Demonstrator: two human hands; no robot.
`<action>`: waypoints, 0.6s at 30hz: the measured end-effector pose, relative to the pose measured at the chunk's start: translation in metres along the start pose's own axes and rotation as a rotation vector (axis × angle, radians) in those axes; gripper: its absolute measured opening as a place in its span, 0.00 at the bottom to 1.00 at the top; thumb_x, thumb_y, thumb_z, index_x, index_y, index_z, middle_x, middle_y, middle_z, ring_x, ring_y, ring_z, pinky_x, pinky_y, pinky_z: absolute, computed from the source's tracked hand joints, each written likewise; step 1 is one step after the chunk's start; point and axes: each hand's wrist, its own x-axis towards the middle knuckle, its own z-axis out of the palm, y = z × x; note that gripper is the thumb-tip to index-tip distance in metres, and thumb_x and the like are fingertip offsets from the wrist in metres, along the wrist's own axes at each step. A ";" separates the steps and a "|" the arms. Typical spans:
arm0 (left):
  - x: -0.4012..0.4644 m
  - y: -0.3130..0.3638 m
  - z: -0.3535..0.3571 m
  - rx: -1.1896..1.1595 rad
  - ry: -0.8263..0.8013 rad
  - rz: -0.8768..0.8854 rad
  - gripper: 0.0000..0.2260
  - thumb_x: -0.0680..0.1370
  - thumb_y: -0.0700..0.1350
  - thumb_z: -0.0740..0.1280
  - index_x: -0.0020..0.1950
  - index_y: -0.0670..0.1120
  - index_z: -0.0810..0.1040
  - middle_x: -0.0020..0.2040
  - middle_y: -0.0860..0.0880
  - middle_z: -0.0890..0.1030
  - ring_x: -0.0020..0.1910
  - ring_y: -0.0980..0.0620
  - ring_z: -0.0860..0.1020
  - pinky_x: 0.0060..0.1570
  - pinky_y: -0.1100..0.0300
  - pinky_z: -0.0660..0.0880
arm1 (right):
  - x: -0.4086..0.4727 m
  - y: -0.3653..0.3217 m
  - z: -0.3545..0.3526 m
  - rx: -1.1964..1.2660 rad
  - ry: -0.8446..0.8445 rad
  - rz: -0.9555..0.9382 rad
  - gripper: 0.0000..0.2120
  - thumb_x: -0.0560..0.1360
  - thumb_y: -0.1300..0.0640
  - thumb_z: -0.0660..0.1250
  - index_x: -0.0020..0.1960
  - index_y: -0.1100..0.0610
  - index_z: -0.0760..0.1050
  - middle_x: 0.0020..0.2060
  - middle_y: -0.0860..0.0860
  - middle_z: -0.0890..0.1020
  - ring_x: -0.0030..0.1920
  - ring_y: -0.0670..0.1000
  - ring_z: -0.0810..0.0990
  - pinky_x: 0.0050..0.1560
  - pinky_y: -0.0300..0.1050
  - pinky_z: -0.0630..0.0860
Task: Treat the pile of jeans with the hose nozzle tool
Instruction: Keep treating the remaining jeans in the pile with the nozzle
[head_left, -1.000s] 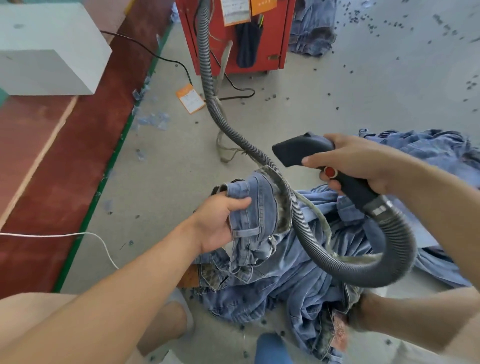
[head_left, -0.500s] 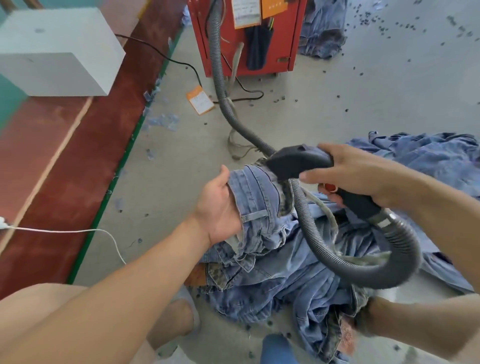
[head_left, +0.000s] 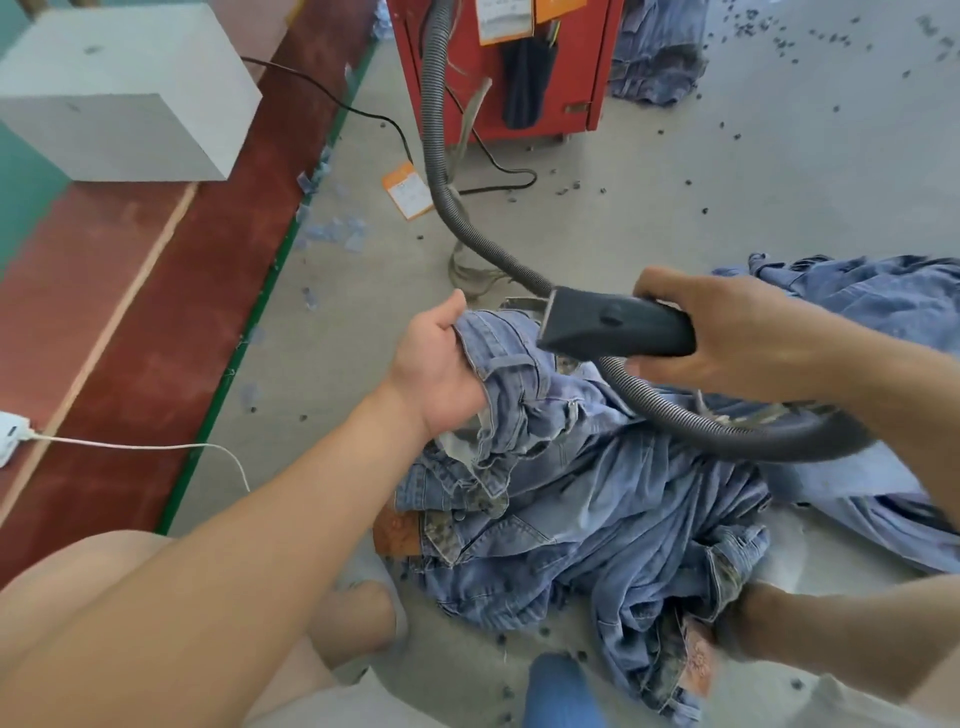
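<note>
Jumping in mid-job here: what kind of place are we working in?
Probably a garment finishing workshop floor. A pile of jeans lies on bare concrete, more jeans lie beside a red machine cabinet that feeds the grey hose, and small dark scraps litter the floor.

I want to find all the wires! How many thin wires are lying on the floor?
2. A white cable runs from a white plug at the left edge across the red strip. A black cable snakes from beside the grey block to the red cabinet. More may be hidden.
</note>
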 end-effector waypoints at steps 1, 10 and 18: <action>0.001 0.003 0.001 -0.020 -0.008 0.009 0.33 0.87 0.58 0.49 0.75 0.28 0.65 0.72 0.27 0.71 0.72 0.30 0.71 0.67 0.37 0.69 | -0.003 0.001 0.003 -0.015 -0.040 -0.015 0.15 0.74 0.45 0.75 0.50 0.40 0.69 0.32 0.42 0.79 0.35 0.38 0.80 0.35 0.30 0.73; 0.008 0.015 0.000 0.285 0.096 -0.067 0.26 0.88 0.54 0.49 0.72 0.37 0.74 0.69 0.34 0.78 0.62 0.37 0.81 0.60 0.43 0.79 | 0.005 -0.014 0.021 0.019 0.087 -0.123 0.14 0.75 0.47 0.75 0.52 0.43 0.69 0.31 0.39 0.78 0.37 0.34 0.79 0.34 0.27 0.72; 0.006 0.017 -0.003 0.315 -0.039 -0.090 0.27 0.84 0.57 0.61 0.68 0.34 0.78 0.68 0.34 0.79 0.67 0.37 0.79 0.63 0.42 0.79 | -0.008 -0.010 0.031 -0.184 -0.136 -0.131 0.14 0.75 0.44 0.70 0.54 0.40 0.67 0.37 0.44 0.81 0.36 0.47 0.79 0.39 0.51 0.78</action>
